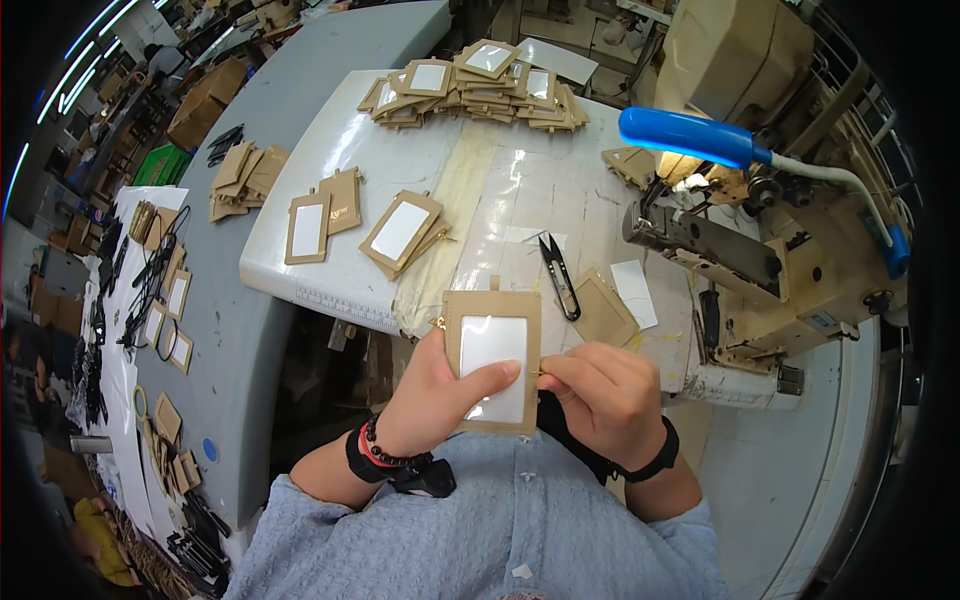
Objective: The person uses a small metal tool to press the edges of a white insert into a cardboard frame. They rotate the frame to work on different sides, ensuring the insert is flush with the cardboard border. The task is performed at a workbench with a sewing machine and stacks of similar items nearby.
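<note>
Held closest to the lens, above a pale blue shirt front (500, 530): tan card holder (492, 360) with a clear window, upright and slightly tilted, off the table and in front of the chest. Left hand (440, 395) wrapped around the lower left edge, thumb pressed flat across the window, fingers hidden behind. Right hand (600, 390) at the holder's right edge, fingertips pinched together on what looks like a fine thread end or a tiny bit of trim; too small to tell which. To do well, judging from this: keep the thumb firm so the holder cannot twist, pull along the seam rather than away from it, and take up the black thread snips (560, 275) lying just beyond on the white sewing table (300, 270) if the end will not come clean. Same kind of holders in loose groups on that table (400, 232) and stacked at its far edge (480, 85); sewing machine (760, 270) to the right under a blue lamp (690, 135); more tan pieces on a grey bench (240, 175) to the left.
</note>
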`<state>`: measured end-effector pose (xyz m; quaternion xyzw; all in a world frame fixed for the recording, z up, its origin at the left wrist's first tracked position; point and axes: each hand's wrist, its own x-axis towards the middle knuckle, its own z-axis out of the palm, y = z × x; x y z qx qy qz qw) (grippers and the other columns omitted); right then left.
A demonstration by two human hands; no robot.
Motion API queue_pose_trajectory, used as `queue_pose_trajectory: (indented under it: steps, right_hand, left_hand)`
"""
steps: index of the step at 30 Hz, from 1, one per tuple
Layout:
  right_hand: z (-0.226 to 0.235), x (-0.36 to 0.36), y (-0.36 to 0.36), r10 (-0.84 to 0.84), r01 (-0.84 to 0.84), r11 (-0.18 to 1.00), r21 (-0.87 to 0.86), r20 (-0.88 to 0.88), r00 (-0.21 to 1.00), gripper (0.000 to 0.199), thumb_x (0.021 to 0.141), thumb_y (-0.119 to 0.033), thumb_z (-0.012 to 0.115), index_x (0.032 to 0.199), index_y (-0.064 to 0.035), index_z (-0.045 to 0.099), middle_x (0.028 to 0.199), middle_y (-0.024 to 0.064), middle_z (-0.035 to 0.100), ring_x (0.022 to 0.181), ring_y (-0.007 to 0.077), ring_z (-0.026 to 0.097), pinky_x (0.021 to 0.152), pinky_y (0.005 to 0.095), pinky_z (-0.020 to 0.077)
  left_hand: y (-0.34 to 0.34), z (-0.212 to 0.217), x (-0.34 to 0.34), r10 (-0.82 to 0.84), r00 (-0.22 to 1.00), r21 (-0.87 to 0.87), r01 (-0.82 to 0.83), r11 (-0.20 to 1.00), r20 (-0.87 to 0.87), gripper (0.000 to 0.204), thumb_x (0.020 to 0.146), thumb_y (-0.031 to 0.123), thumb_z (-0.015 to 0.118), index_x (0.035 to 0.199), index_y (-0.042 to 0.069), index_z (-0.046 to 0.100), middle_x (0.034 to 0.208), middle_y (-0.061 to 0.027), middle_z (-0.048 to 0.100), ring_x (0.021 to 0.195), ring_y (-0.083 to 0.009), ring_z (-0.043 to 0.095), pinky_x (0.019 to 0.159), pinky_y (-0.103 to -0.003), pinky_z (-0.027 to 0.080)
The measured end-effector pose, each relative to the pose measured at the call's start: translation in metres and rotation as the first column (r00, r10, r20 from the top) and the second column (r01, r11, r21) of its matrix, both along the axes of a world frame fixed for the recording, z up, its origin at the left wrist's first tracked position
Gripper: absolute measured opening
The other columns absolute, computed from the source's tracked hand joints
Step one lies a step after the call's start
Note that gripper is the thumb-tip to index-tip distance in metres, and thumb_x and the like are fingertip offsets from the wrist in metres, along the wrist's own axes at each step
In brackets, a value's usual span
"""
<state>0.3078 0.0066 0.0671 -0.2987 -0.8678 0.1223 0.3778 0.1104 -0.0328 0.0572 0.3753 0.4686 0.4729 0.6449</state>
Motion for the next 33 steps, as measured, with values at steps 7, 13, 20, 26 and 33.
queue_pose_trajectory:
  steps: [7, 13, 20, 26, 33]
  right_hand:
    - [0.003, 0.000, -0.004, -0.042, 0.040, 0.998, 0.053, 0.028, 0.999, 0.014, 0.075, -0.011, 0.075, 0.086, -0.0091, 0.066, 0.072, 0.0003, 0.062, 0.059, 0.0170, 0.060, 0.049, 0.0300, 0.0438]
    - [0.004, 0.000, -0.006, -0.052, 0.049, 0.997, 0.056, 0.043, 0.998, 0.014, 0.075, -0.011, 0.074, 0.087, -0.0093, 0.066, 0.073, 0.0000, 0.064, 0.059, 0.0163, 0.060, 0.048, 0.0295, 0.0439]
    - [0.004, -0.003, -0.007, -0.053, 0.053, 0.999, -0.006, 0.023, 0.998, 0.014, 0.075, -0.008, 0.073, 0.086, -0.0091, 0.066, 0.072, 0.0010, 0.063, 0.059, 0.0178, 0.061, 0.050, 0.0307, 0.0462]
    - [0.005, -0.005, -0.009, -0.052, 0.053, 0.995, -0.090, 0.006, 0.999, 0.010, 0.078, -0.007, 0.072, 0.084, -0.0074, 0.064, 0.071, 0.0035, 0.062, 0.058, 0.0215, 0.061, 0.049, 0.0325, 0.0467]
    - [0.005, -0.005, -0.007, 0.018, -0.046, 0.963, -0.264, -0.104, 0.994, 0.009, 0.085, -0.010, 0.070, 0.082, -0.0046, 0.063, 0.070, 0.0069, 0.061, 0.056, 0.0249, 0.061, 0.048, 0.0341, 0.0461]
  left_hand:
    - [0.000, 0.000, 0.002, 0.042, 0.998, 0.018, -0.042, 0.999, 0.036, 0.038, 0.085, 0.011, 0.069, 0.117, -0.005, 0.055, 0.103, -0.0092, 0.065, 0.091, -0.0118, 0.062, 0.078, -0.027, 0.052]
    - [-0.003, 0.002, 0.005, 0.090, 0.996, 0.048, -0.090, 0.995, 0.009, 0.038, 0.085, 0.010, 0.069, 0.117, -0.004, 0.055, 0.104, -0.0088, 0.065, 0.091, -0.0124, 0.062, 0.079, -0.028, 0.052]
    - [-0.003, 0.010, 0.004, 0.081, 0.990, 0.118, -0.067, 0.991, -0.118, 0.036, 0.085, 0.010, 0.069, 0.116, -0.004, 0.057, 0.102, -0.0082, 0.066, 0.091, -0.0121, 0.062, 0.079, -0.028, 0.052]
    - [-0.005, 0.008, 0.005, 0.117, 0.976, 0.193, -0.081, 0.978, -0.184, 0.035, 0.085, 0.010, 0.069, 0.115, -0.004, 0.058, 0.101, -0.0083, 0.066, 0.090, -0.0124, 0.062, 0.079, -0.028, 0.052]
    - [-0.004, 0.011, 0.002, 0.072, 0.987, 0.139, -0.052, 0.989, -0.142, 0.037, 0.084, 0.009, 0.069, 0.117, -0.003, 0.056, 0.103, -0.0086, 0.066, 0.091, -0.0119, 0.062, 0.079, -0.028, 0.052]
